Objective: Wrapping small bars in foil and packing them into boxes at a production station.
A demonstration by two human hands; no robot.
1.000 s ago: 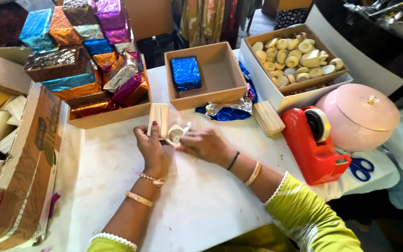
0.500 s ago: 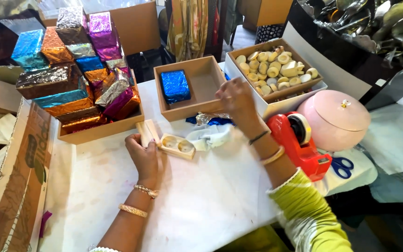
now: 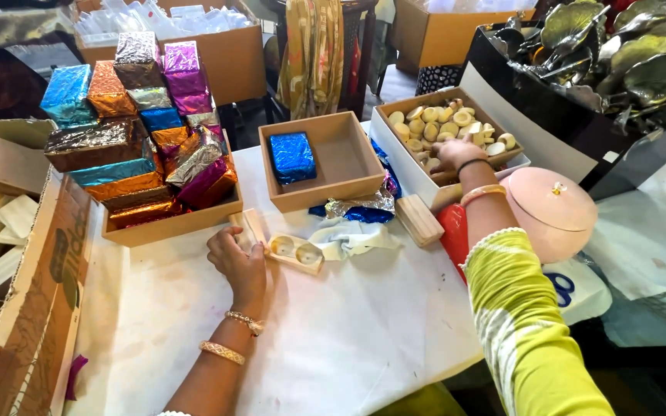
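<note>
From the head camera, my left hand [image 3: 234,260] rests on the white table [image 3: 333,339], fingers curled loosely against the end of a small wooden mould [image 3: 296,250] that shows 2 round pale sweets in its hollows; I press on it rather than grip it. It lies just in front of the open wooden box [image 3: 352,181] that holds 1 blue foil-wrapped block [image 3: 292,156]. My right hand [image 3: 455,154] is further out than half a second ago: then it hovered near the box's corner, now it is down in the cardboard tray of round pale sweets [image 3: 445,123], fingers bent over them. I cannot tell whether it has 1 pinched. A second ago both hands met at the mould. A loose wooden block [image 3: 418,219] lies beside crumpled blue and silver foil [image 3: 360,208]. The pink round lidded container [image 3: 553,212] sits just beyond my right forearm. Stacked foil-wrapped blocks [image 3: 136,131] fill the box to my left.
</note>
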